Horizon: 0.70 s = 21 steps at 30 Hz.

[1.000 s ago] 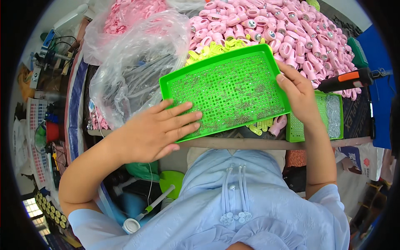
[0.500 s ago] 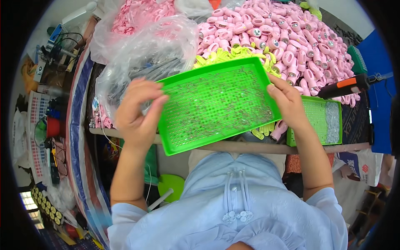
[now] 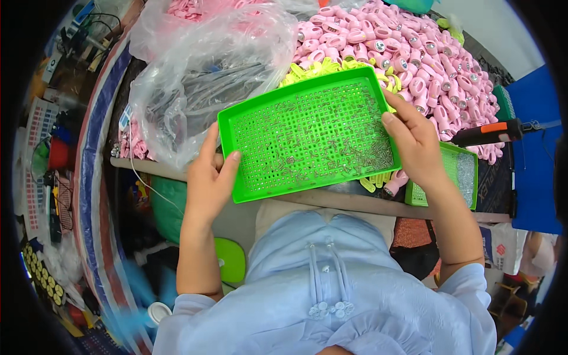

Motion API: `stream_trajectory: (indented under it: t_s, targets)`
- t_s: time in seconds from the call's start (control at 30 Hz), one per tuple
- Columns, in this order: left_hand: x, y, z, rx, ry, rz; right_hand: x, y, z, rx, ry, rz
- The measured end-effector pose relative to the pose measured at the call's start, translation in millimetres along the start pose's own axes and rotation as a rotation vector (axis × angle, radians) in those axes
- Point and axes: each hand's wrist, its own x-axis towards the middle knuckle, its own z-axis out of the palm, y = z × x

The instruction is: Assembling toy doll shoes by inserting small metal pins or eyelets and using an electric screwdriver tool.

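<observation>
Left hand (image 3: pixel 210 180) grasps the left short end of a green perforated tray (image 3: pixel 302 92), thumb over the rim; right hand (image 3: pixel 417 139) grips the opposite end likewise. Tray held above the near edge of the desk (image 3: pixel 355 203), long axis running left to right, right end angled farther from the wearer. Rectangular, bright green, low-walled, floor gridded with holes; small metal screw-like pieces (image 3: pixel 378 155) scattered, densest rightward. Beyond: yellow-green plastic parts (image 3: pixel 316 70), then heaped pink flashlight-shaped housings (image 3: pixel 441 68).
</observation>
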Motion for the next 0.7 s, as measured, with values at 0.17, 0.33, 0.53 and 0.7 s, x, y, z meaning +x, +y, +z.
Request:
stream_trajectory:
  t_s: [0.17,0.33,0.53,0.7]
  targets:
    - [-10.3,-15.4,-5.1,-0.22,-0.03,-0.021,0.7,-8.4,-3.1,-0.331,-0.212,0.054]
    - [-11.5,5.0,-19.6,-0.086,-0.073,0.035,18.7,-67.2,-10.5,-0.4,-0.582,-0.428]
    - [-0.6,3.8,-23.2,-0.072,-0.231,0.069,8.9,-78.2,22.7,-0.681,-1.322,-0.181]
    - [5.4,5.9,-15.9,-0.2,-0.278,0.042,20.4,-62.3,45.6,-0.248,-1.054,0.009]
